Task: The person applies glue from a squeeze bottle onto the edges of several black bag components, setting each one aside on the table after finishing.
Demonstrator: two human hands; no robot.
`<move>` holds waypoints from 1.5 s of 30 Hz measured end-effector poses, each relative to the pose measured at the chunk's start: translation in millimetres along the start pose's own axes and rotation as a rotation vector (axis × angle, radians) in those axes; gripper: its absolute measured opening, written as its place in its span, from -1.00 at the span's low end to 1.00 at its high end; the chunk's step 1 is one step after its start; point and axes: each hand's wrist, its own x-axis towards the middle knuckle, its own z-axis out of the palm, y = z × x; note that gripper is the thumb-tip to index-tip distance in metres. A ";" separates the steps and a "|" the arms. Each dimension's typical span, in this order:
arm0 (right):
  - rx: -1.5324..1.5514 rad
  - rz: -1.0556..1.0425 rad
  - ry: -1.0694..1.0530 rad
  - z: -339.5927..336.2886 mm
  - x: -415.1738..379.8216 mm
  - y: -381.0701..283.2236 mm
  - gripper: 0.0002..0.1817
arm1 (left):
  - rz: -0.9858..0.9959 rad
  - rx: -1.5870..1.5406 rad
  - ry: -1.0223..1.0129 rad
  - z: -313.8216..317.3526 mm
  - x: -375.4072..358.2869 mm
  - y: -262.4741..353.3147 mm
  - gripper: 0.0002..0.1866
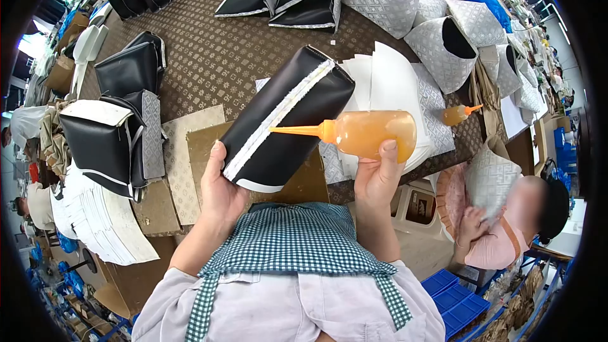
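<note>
My left hand (221, 183) grips the near end of a black folded leather piece (288, 120) with a white raw seam edge running along it, held up over the table. My right hand (379, 174) holds an orange glue squeeze bottle (367, 133) lying sideways. Its long orange nozzle points left and the tip touches the white seam near the middle of the piece. Under both lies a stack of white cut sheets (386, 82) and a brown cardboard pad (304, 183).
Black bag shells (114, 139) and white sheet stacks (101, 228) sit at my left. Silver patterned bag shells (443, 44) and a second glue bottle (459, 114) are at the right. A seated co-worker (506, 228) handles a silver piece at the right edge. Blue bins (459, 301) stand below.
</note>
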 end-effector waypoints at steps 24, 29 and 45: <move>0.028 -0.006 -0.015 -0.4 -16.0 -3.9 -0.31 | -0.033 0.030 0.026 21.0 -2.7 -6.3 -0.51; -0.026 0.031 -0.067 7.0 -28.3 -3.2 -0.28 | -0.046 0.028 0.009 19.1 -1.4 -8.9 -0.51; 0.015 0.015 -0.064 -0.1 -27.3 3.2 -0.32 | -0.005 0.052 -0.020 20.1 -0.8 -9.8 -0.55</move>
